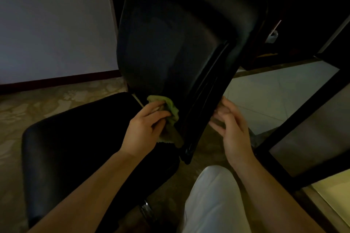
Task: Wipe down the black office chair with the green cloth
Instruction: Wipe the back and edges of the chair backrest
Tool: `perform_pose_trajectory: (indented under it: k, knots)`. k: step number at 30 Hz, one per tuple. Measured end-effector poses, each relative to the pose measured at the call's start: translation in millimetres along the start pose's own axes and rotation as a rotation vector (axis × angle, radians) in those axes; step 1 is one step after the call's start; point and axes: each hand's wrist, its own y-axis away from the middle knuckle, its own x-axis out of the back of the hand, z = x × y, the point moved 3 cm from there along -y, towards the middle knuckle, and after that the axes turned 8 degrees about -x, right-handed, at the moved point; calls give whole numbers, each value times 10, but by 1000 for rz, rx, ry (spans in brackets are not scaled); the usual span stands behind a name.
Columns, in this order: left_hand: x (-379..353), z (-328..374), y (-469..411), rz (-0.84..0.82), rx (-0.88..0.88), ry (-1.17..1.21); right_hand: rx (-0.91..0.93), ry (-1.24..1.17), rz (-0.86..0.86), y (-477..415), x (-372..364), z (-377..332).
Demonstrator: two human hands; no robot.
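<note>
While I crouch with my knee in pale trousers (214, 200) at the bottom of the view, both my bare forearms reach forward to the black office chair (170, 43). My left hand (145, 126) is closed round the green cloth (167, 111), fingers and thumb bunching it and pressing it against the lower part of the backrest, just where that meets the rear of the seat (85, 147). A loose corner of the cloth hangs below my palm, beside the glossy black support bar (204, 91) that runs down the back. My right hand (233, 121) is on the other side of that bar, its fingers fairly straight and resting against the bar's edge (they are blurred, so I cannot say more of the hold). The backrest tilts away from me and fills the middle of the view, very dark. A dark frame (303, 115) crosses on the right. Under the chair lies a pale patterned carpet (37, 104), with light floor tiles (274, 91) to the right. Beyond stands a plain wall (53, 21) with a dark skirting.
</note>
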Motion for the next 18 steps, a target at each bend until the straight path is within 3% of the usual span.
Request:
perform_pose_trajectory:
  k: [4, 9, 13, 18]
  knots:
    - [28, 153, -65, 147, 75, 112, 8, 3, 6, 9, -15, 1]
    - [-154, 369, -106, 91, 133, 155, -1, 2, 6, -6, 6, 9]
    - [-217, 373, 16, 140, 139, 65, -8, -1, 10, -8, 5, 20]
    - [-336, 526, 79, 212, 296, 177, 23, 10, 30, -6, -16, 31]
